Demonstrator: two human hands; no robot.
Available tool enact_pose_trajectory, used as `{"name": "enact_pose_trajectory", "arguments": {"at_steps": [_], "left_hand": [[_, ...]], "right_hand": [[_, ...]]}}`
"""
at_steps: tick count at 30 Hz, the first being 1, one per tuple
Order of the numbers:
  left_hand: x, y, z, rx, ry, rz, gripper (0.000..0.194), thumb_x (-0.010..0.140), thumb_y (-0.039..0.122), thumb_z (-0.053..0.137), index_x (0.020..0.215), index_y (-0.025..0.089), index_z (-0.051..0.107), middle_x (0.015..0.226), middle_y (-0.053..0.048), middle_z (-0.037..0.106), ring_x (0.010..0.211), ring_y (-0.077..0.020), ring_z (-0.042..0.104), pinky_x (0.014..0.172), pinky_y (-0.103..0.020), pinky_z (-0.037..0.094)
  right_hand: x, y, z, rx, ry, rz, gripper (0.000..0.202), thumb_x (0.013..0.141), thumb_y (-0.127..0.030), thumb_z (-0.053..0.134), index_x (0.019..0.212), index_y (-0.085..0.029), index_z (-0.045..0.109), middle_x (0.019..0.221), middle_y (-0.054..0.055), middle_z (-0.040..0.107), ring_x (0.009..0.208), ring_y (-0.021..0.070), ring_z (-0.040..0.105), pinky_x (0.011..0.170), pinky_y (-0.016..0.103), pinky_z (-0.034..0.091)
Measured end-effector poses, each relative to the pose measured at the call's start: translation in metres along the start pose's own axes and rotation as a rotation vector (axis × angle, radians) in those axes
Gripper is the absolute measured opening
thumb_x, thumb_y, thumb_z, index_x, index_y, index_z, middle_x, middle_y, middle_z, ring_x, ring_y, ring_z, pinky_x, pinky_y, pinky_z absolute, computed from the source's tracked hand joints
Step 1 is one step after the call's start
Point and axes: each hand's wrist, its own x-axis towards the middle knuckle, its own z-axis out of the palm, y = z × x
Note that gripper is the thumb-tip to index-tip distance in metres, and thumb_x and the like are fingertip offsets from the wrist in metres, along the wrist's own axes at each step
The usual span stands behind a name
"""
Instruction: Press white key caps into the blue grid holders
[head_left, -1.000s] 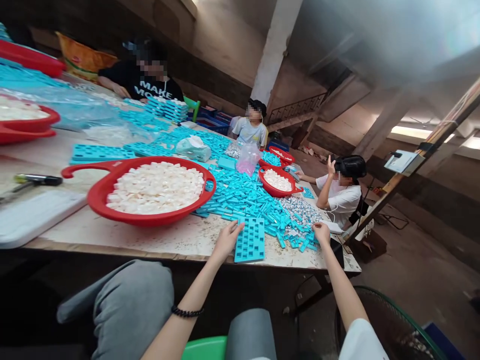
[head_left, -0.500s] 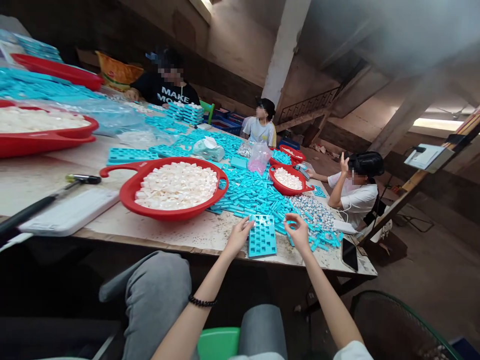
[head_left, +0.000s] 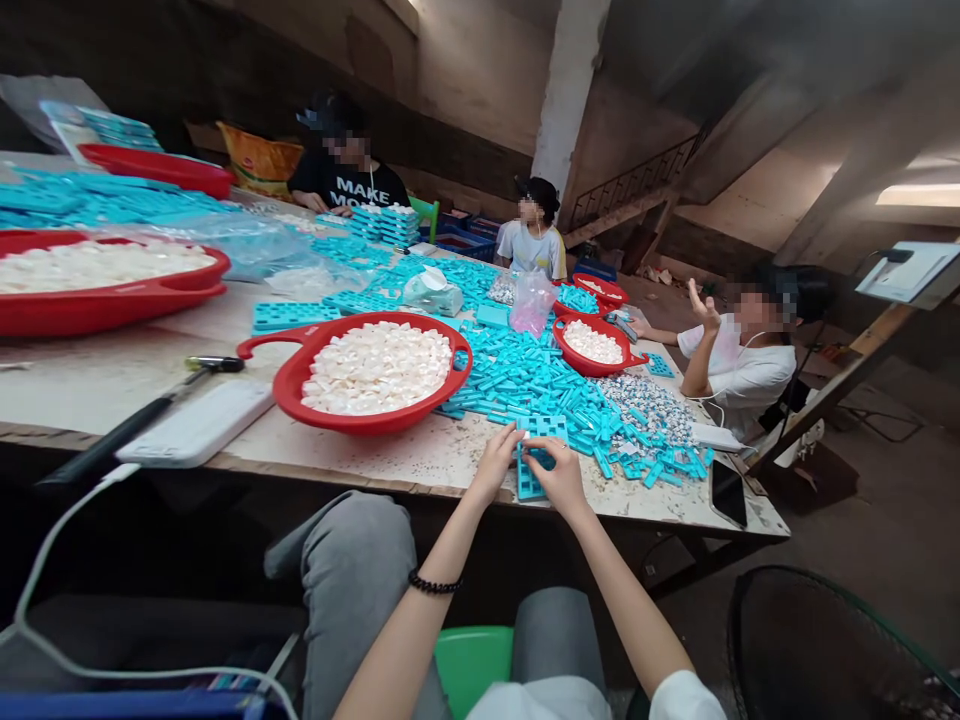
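A blue tray with square pockets (head_left: 531,484) lies at the table's front edge, partly covered by both hands. My left hand (head_left: 498,462) is at the tray's left side, its fingers closed near a small white piece. Over the tray's middle, my right hand (head_left: 556,474) has thumb and fingers pinched together; what they hold is too small to name. A red basin (head_left: 289,392) full of white pieces (head_left: 379,368) stands to the left. Behind the tray spreads a heap of blue plastic pieces (head_left: 517,370).
Small blue-and-white pieces (head_left: 649,408) and a phone (head_left: 727,493) lie to the right. A white power bank (head_left: 196,422) and a hammer (head_left: 120,440) are left. Another red basin (head_left: 626,357) stands beyond the heap. Three people sit around the table.
My right hand has moved left, from beside the tray to over it, close to my left hand. The camera view has shifted, so the table's contents appear further right.
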Motion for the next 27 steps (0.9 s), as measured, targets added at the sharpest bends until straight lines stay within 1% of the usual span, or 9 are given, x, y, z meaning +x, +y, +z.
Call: {"name": "enact_pose_trajectory", "arguments": {"at_steps": [3,6,10,13,16,19,22,25,27], "left_hand": [[-0.004,0.006,0.0,-0.086,-0.05,-0.074,0.054,0.085,0.035,0.057,0.136,0.019,0.057,0.146,-0.014,0.055,0.129,-0.0303,0.056,0.09,-0.035,0.055],[-0.007,0.01,-0.001,-0.11,-0.079,-0.081,0.055,0.085,0.031,0.053,0.138,0.019,0.056,0.141,-0.013,0.06,0.125,-0.0275,0.059,0.087,-0.032,0.055],[-0.009,0.009,-0.001,-0.136,-0.074,-0.079,0.057,0.083,0.034,0.056,0.137,0.018,0.057,0.128,-0.012,0.068,0.118,-0.0264,0.063,0.081,-0.028,0.054],[-0.008,0.006,-0.001,-0.212,-0.072,-0.081,0.061,0.079,0.033,0.06,0.137,0.017,0.058,0.128,-0.013,0.067,0.115,-0.0262,0.063,0.078,-0.027,0.053],[-0.007,0.005,-0.001,-0.256,-0.08,-0.073,0.06,0.076,0.032,0.062,0.134,0.017,0.061,0.13,-0.014,0.066,0.112,-0.0264,0.064,0.074,-0.026,0.053],[-0.008,0.007,-0.001,-0.254,-0.108,-0.053,0.059,0.074,0.033,0.061,0.131,0.017,0.064,0.127,-0.012,0.068,0.11,-0.0257,0.065,0.073,-0.025,0.052],[-0.009,0.008,-0.001,-0.255,-0.145,-0.041,0.063,0.07,0.028,0.059,0.132,0.018,0.062,0.126,-0.01,0.069,0.11,-0.0254,0.064,0.073,-0.025,0.052],[-0.01,0.01,-0.001,-0.253,-0.142,-0.051,0.066,0.068,0.025,0.06,0.133,0.018,0.061,0.13,-0.012,0.067,0.116,-0.0277,0.062,0.073,-0.026,0.052],[-0.01,0.011,-0.001,-0.247,-0.136,-0.055,0.066,0.069,0.024,0.061,0.134,0.019,0.06,0.133,-0.012,0.066,0.121,-0.0287,0.06,0.077,-0.028,0.053]], "right_hand": [[-0.001,0.001,0.003,0.019,0.019,-0.027,0.014,0.089,-0.023,0.063,0.095,-0.026,0.076,0.101,0.004,0.074,0.099,0.0242,0.067,0.094,0.038,0.05],[-0.003,0.001,0.005,-0.013,0.03,-0.035,0.015,0.091,-0.023,0.061,0.094,-0.026,0.076,0.101,0.004,0.074,0.098,0.0238,0.068,0.091,0.037,0.05],[-0.005,-0.002,0.002,-0.217,0.011,-0.118,0.019,0.094,-0.02,0.057,0.097,-0.024,0.075,0.105,0.004,0.075,0.1,0.0222,0.068,0.093,0.037,0.046],[0.0,-0.005,-0.007,-0.397,-0.042,-0.203,0.022,0.095,-0.017,0.055,0.107,-0.024,0.073,0.107,0.005,0.075,0.099,0.0216,0.069,0.098,0.039,0.04],[0.009,-0.004,-0.015,-0.479,-0.12,-0.227,0.026,0.095,-0.015,0.056,0.113,-0.024,0.071,0.106,0.005,0.076,0.096,0.0218,0.069,0.098,0.039,0.039],[0.016,0.0,-0.019,-0.429,-0.153,-0.218,0.022,0.093,-0.015,0.06,0.108,-0.025,0.073,0.103,0.004,0.077,0.094,0.0219,0.07,0.096,0.039,0.041],[0.017,0.004,-0.018,-0.357,-0.136,-0.195,0.018,0.091,-0.014,0.063,0.099,-0.025,0.075,0.101,0.003,0.077,0.096,0.0215,0.07,0.095,0.038,0.042],[0.014,0.004,-0.016,-0.304,-0.107,-0.159,0.015,0.089,-0.016,0.065,0.093,-0.025,0.076,0.1,0.003,0.077,0.097,0.0219,0.07,0.093,0.037,0.045],[0.012,0.002,-0.015,-0.261,-0.098,-0.126,0.014,0.089,-0.018,0.065,0.091,-0.026,0.076,0.099,0.003,0.076,0.098,0.0222,0.069,0.092,0.037,0.047]]}}
